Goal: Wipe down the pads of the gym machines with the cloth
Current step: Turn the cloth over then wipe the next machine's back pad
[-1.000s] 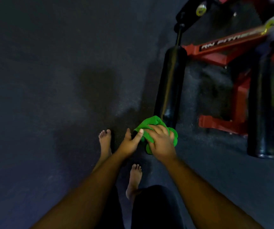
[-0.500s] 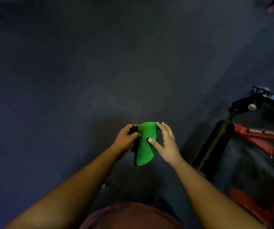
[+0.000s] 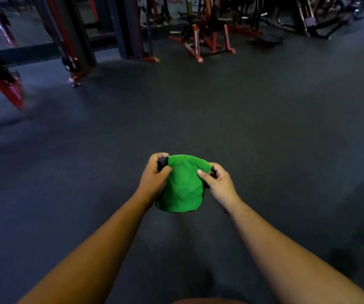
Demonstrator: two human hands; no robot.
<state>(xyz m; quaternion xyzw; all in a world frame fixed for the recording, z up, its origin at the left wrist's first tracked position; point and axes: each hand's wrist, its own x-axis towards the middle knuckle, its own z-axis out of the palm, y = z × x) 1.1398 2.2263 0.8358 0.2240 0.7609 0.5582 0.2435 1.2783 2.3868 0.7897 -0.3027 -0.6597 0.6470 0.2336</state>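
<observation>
1. Far on my left I see a slanted red frame bar. It is blurry.
2. A bit to the right of it stands a tall dark and red rack. Its feet rest on the floor.
3. The dark floor fills most of what I see. It looks like rubber mat.
4. Near the middle is my left hand. Its fingers are curled round the left edge of the cloth, and the thumb pinches it from the near side.
5. The green cloth is held between both hands, up in the air over the floor. It hangs down toward me, with a rounded bottom edge. A dark patch shows at its top left corner, by my left fingers.
6. My right hand pinches the right edge of the cloth. The thumb lies on the front of the cloth and the other fingers are curled behind it.
7. Far off, past the middle, a red machine stand sits on the floor.
8. In the far right corner there are more dark machines. I cannot tell what kind they are.
</observation>
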